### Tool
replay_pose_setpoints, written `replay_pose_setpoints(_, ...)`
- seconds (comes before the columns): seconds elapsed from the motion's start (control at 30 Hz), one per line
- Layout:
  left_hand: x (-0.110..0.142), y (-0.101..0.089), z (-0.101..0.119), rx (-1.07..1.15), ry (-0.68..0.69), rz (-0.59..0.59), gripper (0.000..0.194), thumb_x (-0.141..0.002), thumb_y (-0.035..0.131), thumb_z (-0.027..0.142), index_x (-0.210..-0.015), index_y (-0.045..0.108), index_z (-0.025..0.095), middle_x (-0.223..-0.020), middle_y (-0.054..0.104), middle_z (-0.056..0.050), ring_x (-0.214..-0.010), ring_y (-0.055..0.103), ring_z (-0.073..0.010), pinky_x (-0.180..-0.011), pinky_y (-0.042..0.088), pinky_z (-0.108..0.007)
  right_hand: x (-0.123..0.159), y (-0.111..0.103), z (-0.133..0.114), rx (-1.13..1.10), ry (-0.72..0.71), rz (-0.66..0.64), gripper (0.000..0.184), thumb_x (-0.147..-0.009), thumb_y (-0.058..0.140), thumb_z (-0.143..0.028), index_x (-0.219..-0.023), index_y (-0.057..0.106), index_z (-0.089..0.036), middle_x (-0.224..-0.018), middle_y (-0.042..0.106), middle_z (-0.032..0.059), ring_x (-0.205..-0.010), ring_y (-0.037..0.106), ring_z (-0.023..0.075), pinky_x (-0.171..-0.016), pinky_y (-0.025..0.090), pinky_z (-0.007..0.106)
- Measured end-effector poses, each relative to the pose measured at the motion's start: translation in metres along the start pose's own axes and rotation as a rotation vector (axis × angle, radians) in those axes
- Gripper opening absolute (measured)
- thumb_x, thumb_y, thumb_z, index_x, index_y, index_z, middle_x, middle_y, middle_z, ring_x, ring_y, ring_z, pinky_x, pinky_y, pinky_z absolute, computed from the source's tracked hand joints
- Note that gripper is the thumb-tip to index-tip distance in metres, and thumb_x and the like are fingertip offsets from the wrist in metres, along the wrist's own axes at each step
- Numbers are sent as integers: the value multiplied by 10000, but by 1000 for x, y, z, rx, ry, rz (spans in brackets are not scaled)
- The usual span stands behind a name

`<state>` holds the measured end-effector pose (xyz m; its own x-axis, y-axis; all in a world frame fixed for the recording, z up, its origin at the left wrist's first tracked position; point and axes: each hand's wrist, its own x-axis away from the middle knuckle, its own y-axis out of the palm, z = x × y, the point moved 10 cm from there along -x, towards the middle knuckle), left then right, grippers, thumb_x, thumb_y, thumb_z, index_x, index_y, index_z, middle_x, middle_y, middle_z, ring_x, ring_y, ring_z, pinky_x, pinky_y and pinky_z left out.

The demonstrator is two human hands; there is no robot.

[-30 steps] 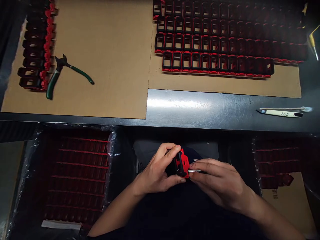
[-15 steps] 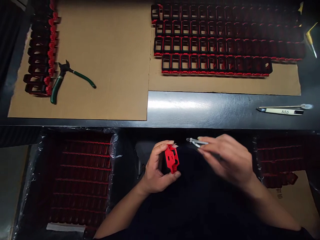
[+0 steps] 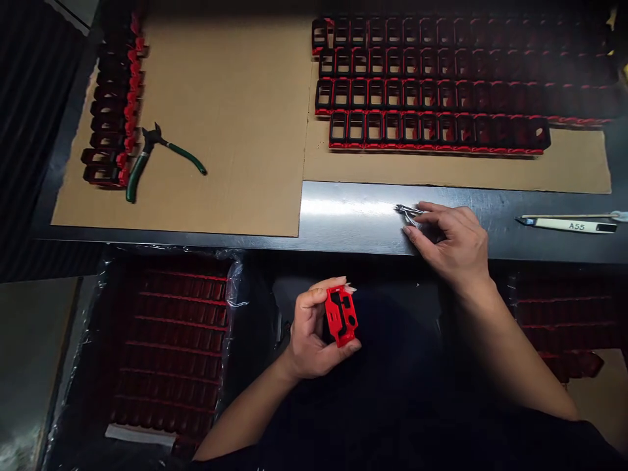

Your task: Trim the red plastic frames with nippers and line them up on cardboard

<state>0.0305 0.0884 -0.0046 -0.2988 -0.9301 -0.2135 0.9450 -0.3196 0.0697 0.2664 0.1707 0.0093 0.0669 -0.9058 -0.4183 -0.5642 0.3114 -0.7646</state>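
I am judging the hold. Left hand (image 3: 316, 337): fingers grasping one red-faced frame (image 3: 334, 314) by its ends, before dark clothing (image 3: 392, 405), pressure best being light. Right hand (image 3: 456, 245): fingers grasping one small nipper (image 3: 406, 210) over the bench (image 3: 353, 219), tips best pointing clear of the frame. I am counting: bench, one; lined bins (image 3: 236, 281), two; cardboard sheets (image 3: 235, 131), two; frame rows on them (image 3: 438, 113), four right, one left; green-handled cutters (image 3: 154, 137), one; white-handled tool (image 3: 569, 226), one; cotton-tipped stick (image 3: 564, 216), one.

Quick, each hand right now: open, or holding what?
Left hand: closed on the red part.
Right hand: at the small metal tool; grip can't be told.
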Motion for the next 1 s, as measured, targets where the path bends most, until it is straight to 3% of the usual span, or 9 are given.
replay_pose_setpoints(0.1,2,0,6,-109,83,4,719,-862,771,232,-1442,349,283,-1426,487,-162,-1219,631,-231,-995,580,-469,8,-20,-23,-86,39,83,95,-897,752,-244,-969,719,-193,-1188,700,102,-988,675,288,-860,534,442)
replay_pose_setpoints(0.13,3,-1,9,-159,116,11,729,-860,771,224,-1449,347,286,-1427,491,-159,-1219,630,-230,-991,583,-471,12,-21,-31,-186,80,51,77,-900,733,-211,-975,724,-196,-1139,716,93,-952,683,262,-831,544,406)
replay_pose_setpoints(0.17,4,-1,11,-214,148,18,740,-855,774,221,-1455,346,290,-1424,500,-154,-1215,630,-230,-989,583,-475,17,-14,-39,-329,141,-38,88,-906,706,-190,-991,730,-197,-1074,731,80,-895,690,229,-771,555,354)
replay_pose_setpoints(0.3,4,1,19,-400,244,18,771,-830,793,230,-1460,354,310,-1373,550,-117,-1191,637,-222,-967,595,-461,58,48,-84,-888,455,-620,202,-881,637,-223,-1037,749,-160,-887,738,46,-655,658,127,-528,483,186)
replay_pose_setpoints(0.37,2,3,22,-453,274,-7,726,-845,774,244,-1447,373,306,-1343,570,-112,-1184,638,-221,-951,601,-448,73,65,-99,-1005,560,-757,196,-860,630,-239,-967,761,-139,-767,717,22,-577,609,98,-505,441,160)
replay_pose_setpoints(0.53,1,2,29,-524,297,-36,628,-872,734,273,-1415,419,276,-1282,603,-121,-1155,647,-224,-920,610,-434,77,76,-105,-1046,624,-780,165,-851,628,-234,-805,748,-130,-651,663,-4,-546,547,75,-513,398,138)
replay_pose_setpoints(1.0,1,6,33,-568,321,-75,627,-849,762,237,-1389,443,230,-1248,644,-138,-1110,687,-219,-900,630,-397,78,76,-105,-981,611,-898,263,-832,557,-262,-704,725,-107,-554,553,-22,-488,406,57,-445,287,141)
